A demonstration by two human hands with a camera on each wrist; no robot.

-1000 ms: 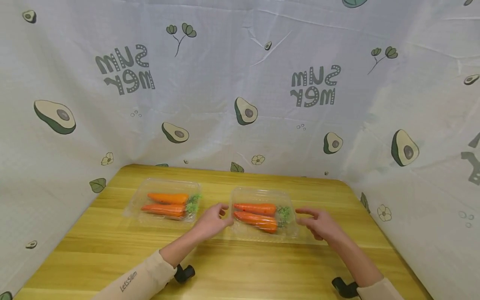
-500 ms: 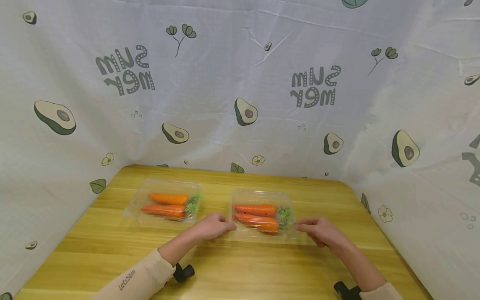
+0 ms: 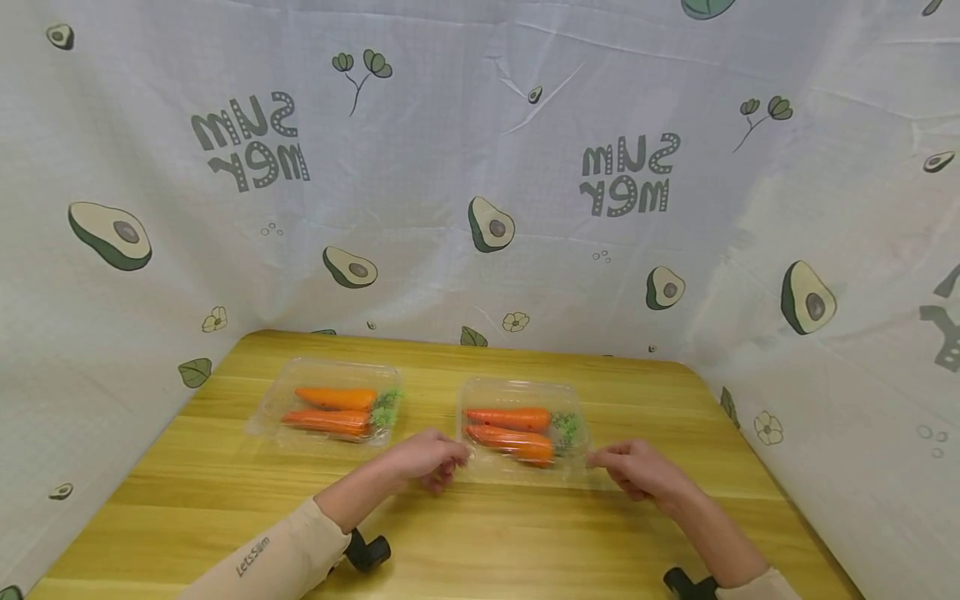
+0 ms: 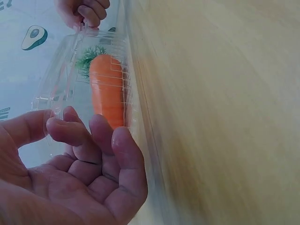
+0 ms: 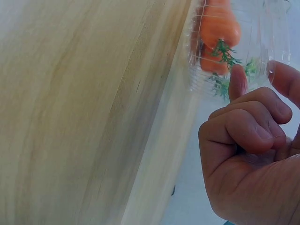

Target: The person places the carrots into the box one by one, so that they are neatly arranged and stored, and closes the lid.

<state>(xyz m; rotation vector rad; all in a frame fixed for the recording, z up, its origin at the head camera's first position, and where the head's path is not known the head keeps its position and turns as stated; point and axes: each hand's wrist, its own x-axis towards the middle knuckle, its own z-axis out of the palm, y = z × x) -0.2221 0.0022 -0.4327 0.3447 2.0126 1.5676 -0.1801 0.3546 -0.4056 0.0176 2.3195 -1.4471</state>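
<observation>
A clear plastic clamshell box (image 3: 525, 390) lies in the middle of the table, with orange carrots (image 3: 510, 418) and a bit of green leaf (image 3: 567, 429) inside. My left hand (image 3: 427, 458) is at its near left corner; in the left wrist view, thumb and index finger (image 4: 70, 133) pinch the rim while the other fingers curl loosely. At the near right corner, my right hand (image 3: 641, 471) holds the rim between thumb and index finger, its other fingers folded. The lid appears down over the carrots.
A second clear clamshell box (image 3: 337, 371) with carrots (image 3: 330, 421) and green leaf sits to the left. The wooden table (image 3: 480, 542) meets a hanging avocado-print cloth (image 3: 420, 167) at the back and sides. A black wrist mount (image 3: 367, 550) hangs under the left forearm.
Both hands have come down and nearer to me, from the middle box's sides to its near corners, and their fingers have closed on the rim. The box has hardly moved.
</observation>
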